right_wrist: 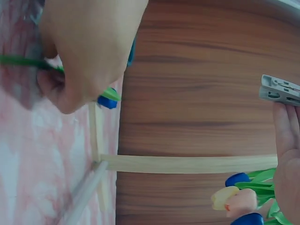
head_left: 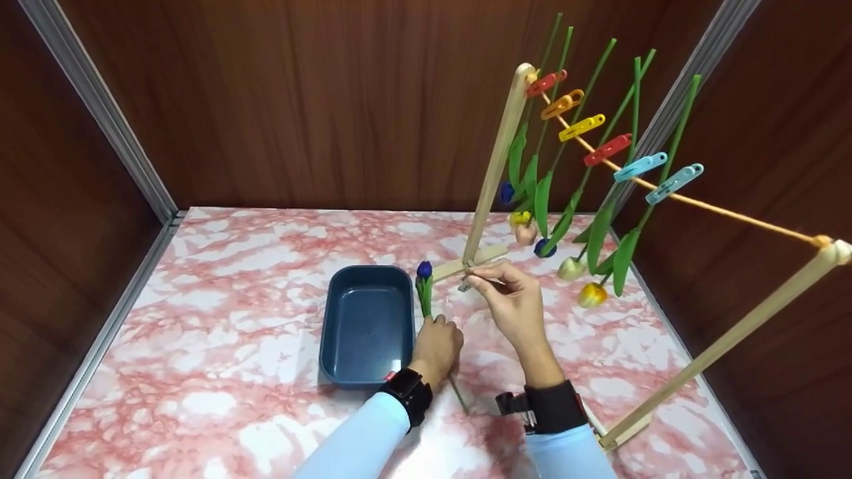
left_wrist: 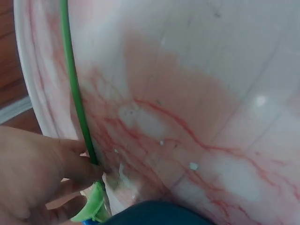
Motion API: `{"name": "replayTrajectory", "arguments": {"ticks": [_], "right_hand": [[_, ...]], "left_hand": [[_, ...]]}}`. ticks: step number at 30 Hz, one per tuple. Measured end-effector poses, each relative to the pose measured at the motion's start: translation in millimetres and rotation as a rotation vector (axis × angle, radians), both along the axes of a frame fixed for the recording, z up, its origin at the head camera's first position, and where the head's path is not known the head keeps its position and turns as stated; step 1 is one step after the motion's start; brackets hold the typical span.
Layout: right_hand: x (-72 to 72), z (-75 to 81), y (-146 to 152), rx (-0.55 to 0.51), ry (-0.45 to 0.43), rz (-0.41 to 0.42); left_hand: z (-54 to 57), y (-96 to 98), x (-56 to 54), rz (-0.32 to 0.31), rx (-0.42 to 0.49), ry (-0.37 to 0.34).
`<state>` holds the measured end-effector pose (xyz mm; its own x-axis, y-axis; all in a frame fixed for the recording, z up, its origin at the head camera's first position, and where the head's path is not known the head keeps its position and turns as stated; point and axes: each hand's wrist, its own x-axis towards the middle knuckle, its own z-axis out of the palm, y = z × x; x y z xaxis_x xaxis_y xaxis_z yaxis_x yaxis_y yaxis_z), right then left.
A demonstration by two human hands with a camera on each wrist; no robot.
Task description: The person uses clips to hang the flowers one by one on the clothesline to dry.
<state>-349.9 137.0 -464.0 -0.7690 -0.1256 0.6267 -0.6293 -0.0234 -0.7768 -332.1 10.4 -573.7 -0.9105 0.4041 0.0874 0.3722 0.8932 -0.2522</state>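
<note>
My left hand [head_left: 438, 347] grips the green stem of an artificial blue tulip [head_left: 425, 269] low over the table, right of a dark blue basin [head_left: 368, 326]. The left wrist view shows the thumb and fingers on the stem [left_wrist: 77, 93] near the leaves. Higher up and to the right, my right hand [head_left: 514, 303] pinches a grey clothespin [right_wrist: 281, 90] at the fingertips. Several artificial tulips hang bloom down from a cord [head_left: 732, 214], each stem clipped by a coloured clothespin, such as a yellow clothespin [head_left: 582, 128].
The cord runs between two wooden posts: a far post [head_left: 496, 166] behind my right hand and a near post [head_left: 719, 349] at the right. Wooden walls [head_left: 319, 106] enclose the marbled table [head_left: 226, 319] at the back and sides.
</note>
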Motion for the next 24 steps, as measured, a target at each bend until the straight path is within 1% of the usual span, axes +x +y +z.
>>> {"name": "replayTrajectory", "arguments": {"ticks": [2, 4, 8, 12, 14, 18, 21, 24], "right_hand": [[0.1, 1.9, 0.6, 0.002, 0.008, -0.002], [-0.1, 2.4, 1.3, 0.003, 0.007, -0.001], [-0.1, 2.2, 1.0, 0.004, 0.003, 0.004], [0.7, 0.7, 1.5, 0.007, 0.007, 0.007], [1.1, -0.4, 1.9, 0.005, 0.006, 0.012], [1.0, -1.8, 2.2, -0.004, -0.007, 0.033], [0.8, -0.5, 2.9, 0.000, -0.017, 0.033], [1.0, 4.3, 5.2, 0.000, -0.029, 0.014]], "left_hand": [[0.2, 1.4, -0.1, -0.002, -0.016, -0.022], [0.2, 2.1, -0.3, -0.026, -0.049, -0.039], [0.0, 2.9, -1.5, -0.095, -0.134, -0.053], [-0.2, 4.8, -2.9, -0.173, -0.183, -0.056], [-0.8, 5.5, -3.0, -0.208, -0.196, -0.045], [-2.2, 5.4, -2.5, -0.254, -0.215, -0.009], [-1.9, 3.7, -3.1, -0.271, -0.218, 0.029], [-0.2, 0.3, -4.6, -0.277, -0.181, 0.072]]}}
